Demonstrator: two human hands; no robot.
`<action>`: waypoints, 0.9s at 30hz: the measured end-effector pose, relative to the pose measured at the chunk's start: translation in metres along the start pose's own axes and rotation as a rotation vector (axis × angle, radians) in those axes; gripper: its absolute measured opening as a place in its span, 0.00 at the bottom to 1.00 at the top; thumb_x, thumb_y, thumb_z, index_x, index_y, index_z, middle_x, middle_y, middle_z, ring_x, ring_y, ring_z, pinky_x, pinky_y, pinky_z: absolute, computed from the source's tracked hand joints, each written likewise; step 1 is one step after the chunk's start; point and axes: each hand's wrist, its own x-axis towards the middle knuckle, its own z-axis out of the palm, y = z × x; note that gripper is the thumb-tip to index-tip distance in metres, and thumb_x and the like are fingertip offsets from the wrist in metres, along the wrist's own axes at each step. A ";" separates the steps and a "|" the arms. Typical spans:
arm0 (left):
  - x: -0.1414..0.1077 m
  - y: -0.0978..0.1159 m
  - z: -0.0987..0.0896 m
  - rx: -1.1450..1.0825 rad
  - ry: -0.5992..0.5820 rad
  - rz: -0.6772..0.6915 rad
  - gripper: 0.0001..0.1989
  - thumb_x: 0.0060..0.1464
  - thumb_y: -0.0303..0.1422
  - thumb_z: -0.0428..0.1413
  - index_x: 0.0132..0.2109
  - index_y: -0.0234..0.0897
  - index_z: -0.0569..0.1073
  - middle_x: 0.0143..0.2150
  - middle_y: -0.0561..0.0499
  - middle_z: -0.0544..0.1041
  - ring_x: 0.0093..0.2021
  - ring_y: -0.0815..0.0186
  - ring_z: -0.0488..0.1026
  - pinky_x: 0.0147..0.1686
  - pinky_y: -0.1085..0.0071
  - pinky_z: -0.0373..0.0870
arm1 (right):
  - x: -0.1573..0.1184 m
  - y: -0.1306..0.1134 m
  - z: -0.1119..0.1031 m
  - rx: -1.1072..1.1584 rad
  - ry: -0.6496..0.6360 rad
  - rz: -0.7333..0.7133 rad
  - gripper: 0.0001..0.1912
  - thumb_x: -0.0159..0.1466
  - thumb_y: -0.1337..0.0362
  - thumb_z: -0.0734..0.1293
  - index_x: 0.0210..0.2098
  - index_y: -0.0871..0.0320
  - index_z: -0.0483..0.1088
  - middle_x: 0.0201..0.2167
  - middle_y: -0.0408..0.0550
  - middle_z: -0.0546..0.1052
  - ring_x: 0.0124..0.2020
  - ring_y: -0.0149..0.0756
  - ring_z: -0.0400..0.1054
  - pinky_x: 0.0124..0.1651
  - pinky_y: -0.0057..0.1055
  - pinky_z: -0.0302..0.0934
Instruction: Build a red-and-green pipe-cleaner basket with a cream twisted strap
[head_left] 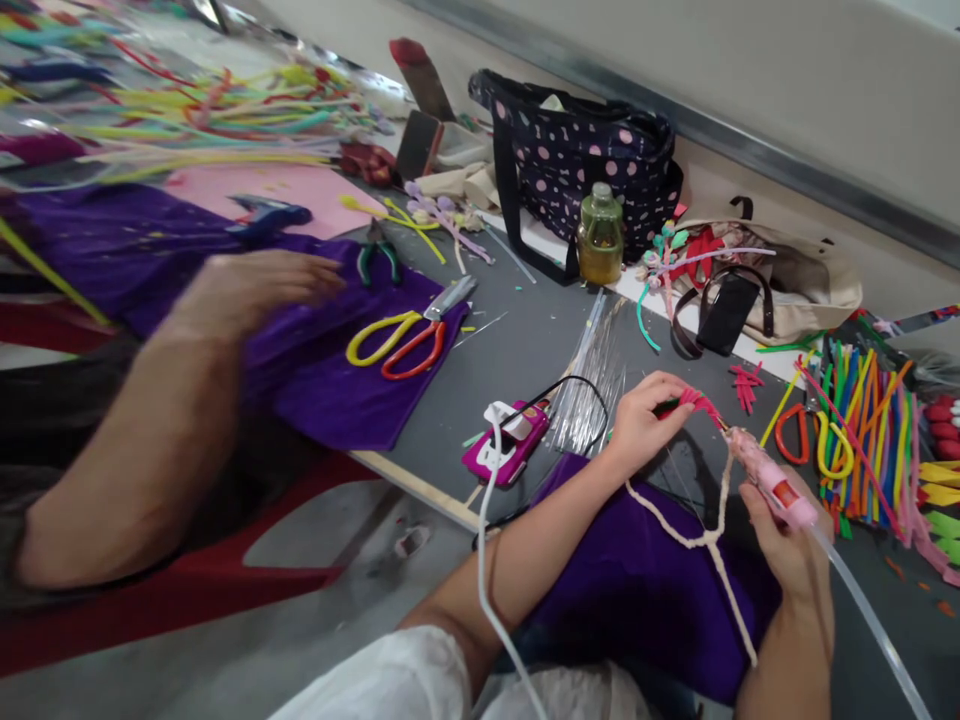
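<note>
My left hand is closed, pinching a bright pink-red fuzzy strip, which looks like a pipe cleaner piece. In my right hand is a pink hot glue gun, its nozzle pointing up and left against or very near the strip's end. A long translucent glue stick sticks out of the gun's back. Below the nozzle, a cream forked pipe cleaner shape spreads over a purple cloth; what supports it I cannot tell.
Left of me, a co-worker's arm reaches over another purple cloth. Scissors, magenta device with cables, clear glue sticks, a bottle, dotted bag, phone and colourful pipe cleaners lie around.
</note>
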 end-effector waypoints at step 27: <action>-0.001 0.006 -0.001 0.009 -0.017 0.086 0.03 0.53 0.29 0.58 0.36 0.36 0.76 0.38 0.46 0.76 0.39 0.67 0.74 0.41 0.69 0.70 | 0.000 0.017 0.015 -0.062 -0.003 -0.088 0.16 0.65 0.52 0.61 0.42 0.57 0.72 0.30 0.50 0.75 0.34 0.39 0.72 0.37 0.32 0.68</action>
